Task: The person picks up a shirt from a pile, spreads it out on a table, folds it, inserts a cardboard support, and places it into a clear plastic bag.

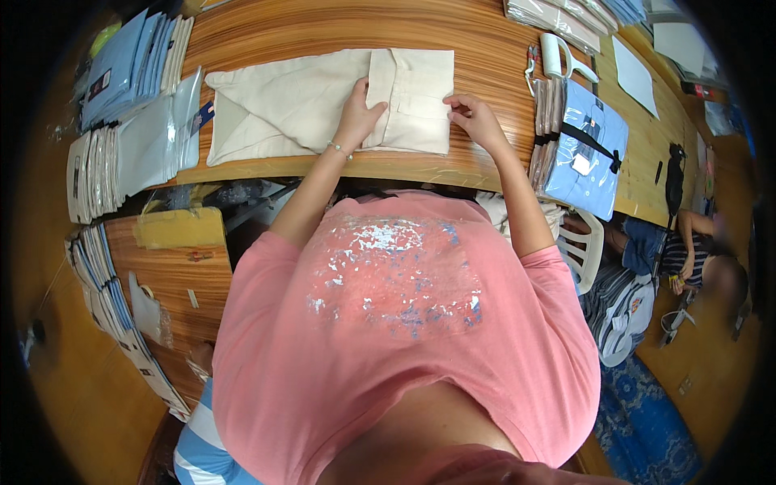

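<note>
Cream folded cloth (275,105) lies flat on wood-grain table (267,32), long axis left-right, bulk left of both hands. Left hand (360,121) rests past mid-length, thumb spread wide; right hand (478,125) nearer right edge, fingertips narrow, can't tell if pinching.

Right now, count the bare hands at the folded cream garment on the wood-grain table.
2: the left hand lies on the folded cream garment, right of its middle; the right hand is at its right edge. Neither is hidden.
</note>
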Demonstrator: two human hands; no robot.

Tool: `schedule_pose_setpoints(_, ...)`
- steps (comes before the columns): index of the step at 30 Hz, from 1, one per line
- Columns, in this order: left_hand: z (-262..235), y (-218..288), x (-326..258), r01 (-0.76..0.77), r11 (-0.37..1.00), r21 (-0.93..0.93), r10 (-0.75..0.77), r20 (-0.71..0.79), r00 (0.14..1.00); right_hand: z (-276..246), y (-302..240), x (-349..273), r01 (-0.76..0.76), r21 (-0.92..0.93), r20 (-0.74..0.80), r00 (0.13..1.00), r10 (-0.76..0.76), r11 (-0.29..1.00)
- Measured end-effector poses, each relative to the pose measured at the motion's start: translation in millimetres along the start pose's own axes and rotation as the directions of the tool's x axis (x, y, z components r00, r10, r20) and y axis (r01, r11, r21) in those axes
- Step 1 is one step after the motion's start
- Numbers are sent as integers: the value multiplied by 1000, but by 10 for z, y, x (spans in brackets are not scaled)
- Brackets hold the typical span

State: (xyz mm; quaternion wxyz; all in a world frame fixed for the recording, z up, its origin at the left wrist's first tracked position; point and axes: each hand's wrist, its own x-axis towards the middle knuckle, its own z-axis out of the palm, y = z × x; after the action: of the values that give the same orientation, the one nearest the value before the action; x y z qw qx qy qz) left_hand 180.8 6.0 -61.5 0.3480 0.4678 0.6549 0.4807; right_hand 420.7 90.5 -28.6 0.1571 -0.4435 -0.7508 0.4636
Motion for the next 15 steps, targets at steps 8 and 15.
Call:
schedule_pose_setpoints(8,127,371,-60,-168,898,407,169,35,985,-54,-31,86,231,-266,79,973,-217,936)
schedule_pose_setpoints(15,51,161,-36,10,996,90,-3,-82,997,-289,139,278,116,-261,-64,988,-137,958)
